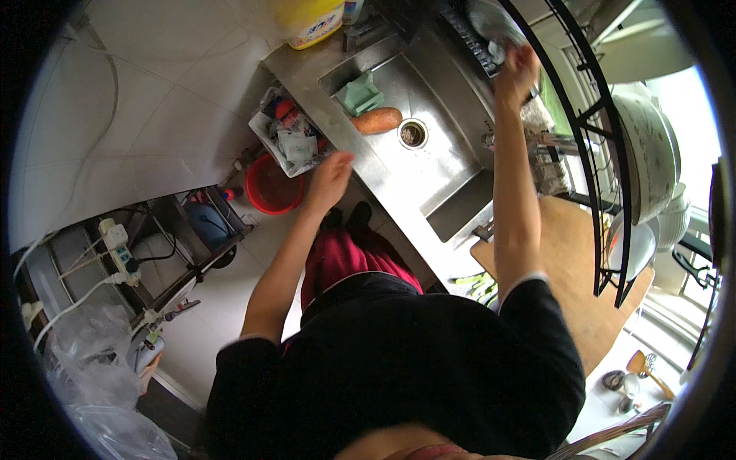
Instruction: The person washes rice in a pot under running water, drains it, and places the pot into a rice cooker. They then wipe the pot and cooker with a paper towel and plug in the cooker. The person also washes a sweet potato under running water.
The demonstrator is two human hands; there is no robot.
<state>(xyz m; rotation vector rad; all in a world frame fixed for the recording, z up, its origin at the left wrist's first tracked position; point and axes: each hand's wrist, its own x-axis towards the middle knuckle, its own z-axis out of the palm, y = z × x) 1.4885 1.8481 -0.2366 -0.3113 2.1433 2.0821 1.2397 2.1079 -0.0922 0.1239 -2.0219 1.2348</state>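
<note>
My right hand [517, 72] is blurred beyond the far side of the stainless steel sink [443, 167], at a clear plastic item [494, 29]; whether it grips this cannot be told. Near the counter's front edge hangs my left hand [332, 178], beside a white bin [270, 135] of wrappers, with nothing seen in it; its fingers are blurred. In the sink, a brown-orange root vegetable [378, 121] lies between the drain [413, 133] and a pale green folded cloth or plastic piece [362, 94].
A black dish rack [604, 132] with bowls arches on the right, above a wooden cutting board [575, 276]. Green vegetable pieces [478, 286] lie by the board. A red bucket [275, 187] stands on the floor below the bin. A power strip [122, 253] with cords is at left.
</note>
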